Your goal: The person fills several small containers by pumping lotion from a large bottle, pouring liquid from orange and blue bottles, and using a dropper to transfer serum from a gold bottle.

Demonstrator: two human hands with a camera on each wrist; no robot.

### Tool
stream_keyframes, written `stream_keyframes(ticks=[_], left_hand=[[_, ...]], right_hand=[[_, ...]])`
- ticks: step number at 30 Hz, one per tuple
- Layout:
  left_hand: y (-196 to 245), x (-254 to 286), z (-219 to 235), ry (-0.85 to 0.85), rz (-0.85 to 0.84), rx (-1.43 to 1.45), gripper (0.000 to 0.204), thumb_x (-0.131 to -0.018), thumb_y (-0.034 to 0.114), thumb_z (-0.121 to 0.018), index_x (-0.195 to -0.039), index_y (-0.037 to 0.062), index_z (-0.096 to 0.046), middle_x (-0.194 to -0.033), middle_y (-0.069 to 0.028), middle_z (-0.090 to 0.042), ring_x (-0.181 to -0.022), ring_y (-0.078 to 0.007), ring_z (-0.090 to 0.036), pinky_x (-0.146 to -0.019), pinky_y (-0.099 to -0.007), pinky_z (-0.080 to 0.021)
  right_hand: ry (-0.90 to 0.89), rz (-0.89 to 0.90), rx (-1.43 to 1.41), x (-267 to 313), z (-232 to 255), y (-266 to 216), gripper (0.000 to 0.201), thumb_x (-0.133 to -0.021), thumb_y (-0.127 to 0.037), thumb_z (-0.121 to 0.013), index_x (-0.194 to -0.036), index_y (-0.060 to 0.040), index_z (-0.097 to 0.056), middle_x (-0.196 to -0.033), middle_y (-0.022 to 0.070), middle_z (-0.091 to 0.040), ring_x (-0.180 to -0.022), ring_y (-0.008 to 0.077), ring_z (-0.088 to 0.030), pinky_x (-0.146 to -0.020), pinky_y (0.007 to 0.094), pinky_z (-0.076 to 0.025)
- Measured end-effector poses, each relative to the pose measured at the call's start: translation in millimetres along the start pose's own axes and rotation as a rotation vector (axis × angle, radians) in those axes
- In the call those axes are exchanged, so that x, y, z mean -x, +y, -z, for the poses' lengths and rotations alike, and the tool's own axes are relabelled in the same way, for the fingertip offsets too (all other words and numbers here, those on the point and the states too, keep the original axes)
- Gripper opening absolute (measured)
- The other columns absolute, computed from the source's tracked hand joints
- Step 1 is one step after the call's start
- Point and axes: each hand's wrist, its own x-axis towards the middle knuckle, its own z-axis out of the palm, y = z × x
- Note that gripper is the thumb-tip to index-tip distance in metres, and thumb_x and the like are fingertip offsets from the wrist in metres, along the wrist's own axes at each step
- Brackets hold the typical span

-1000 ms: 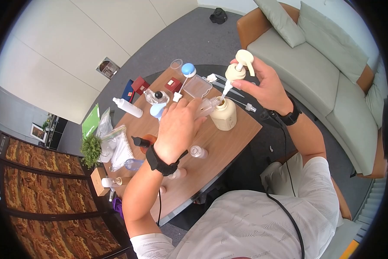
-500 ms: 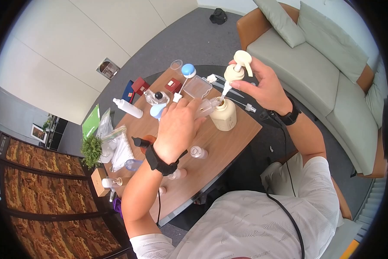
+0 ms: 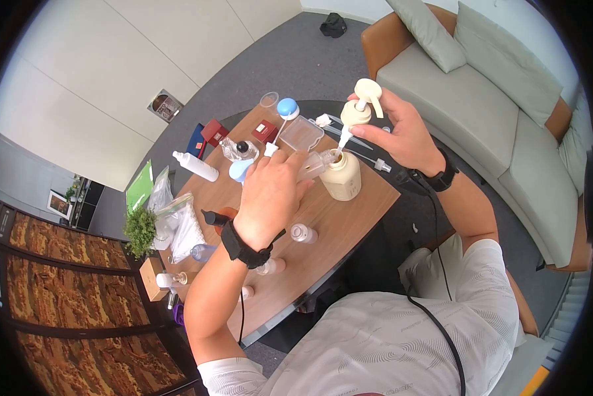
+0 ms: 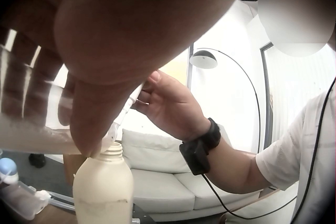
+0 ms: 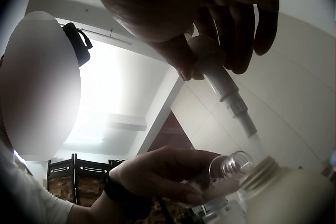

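Observation:
My left hand [image 3: 271, 191] grips a clear bottle [image 3: 312, 166], tilted so that its open neck [image 5: 237, 165] meets the mouth of a cream bottle [image 3: 344, 181]. Upright on the table, the cream bottle shows its bare threaded neck [image 4: 111, 149]. Liquid lies along the lower side of the clear bottle in the left wrist view. Above and to the right, my right hand [image 3: 407, 137] pinches the collar of a cream pump head [image 3: 356, 113] between thumb and fingers. Its tube slants down to the cream bottle's mouth.
Around the hands on the wooden table [image 3: 329, 228] stand a small pink-white bottle [image 3: 304, 232], a white spray bottle [image 3: 196, 165], a blue-topped pump [image 3: 288, 107] and a clear box [image 3: 302, 134]. A dark red box [image 3: 265, 130] sits farther back. A sofa [image 3: 468, 99] curves along the right.
My right hand has shifted the pump head slightly left and down toward the cream bottle. The left hand and the tilted clear bottle have stayed nearly still.

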Motion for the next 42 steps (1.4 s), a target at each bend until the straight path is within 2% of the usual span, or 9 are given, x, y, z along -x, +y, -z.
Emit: stream_keyframes(ticks=[21,24,27,42], left_hand=[[1,-5,5,-0.042,-0.013,-0.050,0.048,-0.088,0.020,-0.079,-0.133,0.0100,-0.067,-0.097,-0.0172,-0.067,-0.096,-0.0390,-0.067,-0.085,-0.0485,-0.053],[1,-6,6,-0.044,-0.020,-0.058,0.047,-0.088,0.020,-0.079,-0.132,0.0098,-0.067,-0.097,-0.0169,-0.067,-0.096,-0.0386,-0.067,-0.085,-0.0484,-0.053],[2,-7,7,-0.051,-0.019,-0.063,0.047,-0.087,0.020,-0.080,-0.132,0.0095,-0.067,-0.098,-0.0165,-0.068,-0.096,-0.0382,-0.067,-0.085,-0.0484,-0.053],[4,-12,12,-0.101,-0.021,-0.118,0.044,-0.088,0.019,-0.079,-0.129,0.0090,-0.068,-0.101,-0.0152,-0.069,-0.103,-0.0371,-0.066,-0.088,-0.0486,-0.052]], right_hand=[[-0.010,-0.010,-0.023,-1,1,-2,0.039,-0.093,-0.017,-0.079,-0.125,-0.0006,-0.066,-0.114,0.0081,-0.074,-0.103,0.0156,-0.067,-0.096,0.0320,-0.050],[-0.056,-0.040,-0.030,0,4,-3,0.043,-0.093,-0.009,-0.078,-0.132,-0.0024,-0.063,-0.116,0.0031,-0.070,-0.109,0.0117,-0.063,-0.102,0.0315,-0.047],[-0.009,-0.023,-0.042,0,2,-3,0.038,-0.093,-0.018,-0.079,-0.125,-0.0010,-0.067,-0.113,0.0083,-0.075,-0.104,0.0163,-0.067,-0.096,0.0327,-0.050],[-0.017,-0.001,-0.029,0,1,-1,0.039,-0.092,-0.019,-0.079,-0.125,-0.0014,-0.066,-0.114,0.0085,-0.073,-0.104,0.0184,-0.066,-0.096,0.0329,-0.049]])
